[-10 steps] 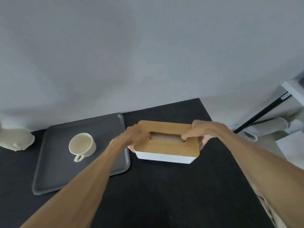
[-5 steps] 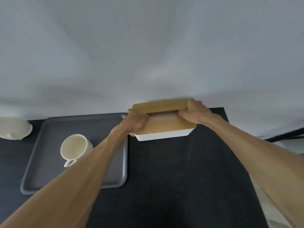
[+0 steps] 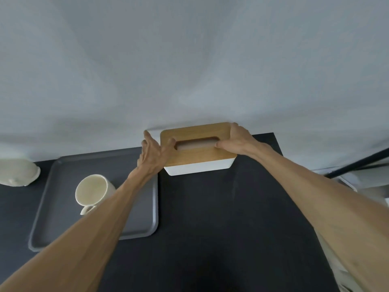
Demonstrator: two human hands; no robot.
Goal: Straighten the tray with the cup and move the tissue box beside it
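Note:
The tissue box (image 3: pixel 199 168), white with a wooden lid and a slot, stands on the black table against the wall, just right of the grey tray's far corner. My left hand (image 3: pixel 152 153) is at its left end, thumb on the lid by the slot, fingers stretched along the end toward the wall. My right hand (image 3: pixel 240 142) grips the right end, thumb at the slot, fingers over the far corner. The grey tray (image 3: pixel 63 182) lies left of the box, roughly square to the wall. A cream cup (image 3: pixel 92 191) stands on it, partly behind my left forearm.
A cream-white rounded object (image 3: pixel 16 172) sits at the far left by the wall. The black table (image 3: pixel 221 218) ends at its right edge near my right forearm. Beyond that edge a black bar (image 3: pixel 357 163) slants past pale objects.
Both hands carried the tissue box away from me to the wall, beside the tray's far corner. My left fingers have straightened along the box's end. Tray and cup stayed put.

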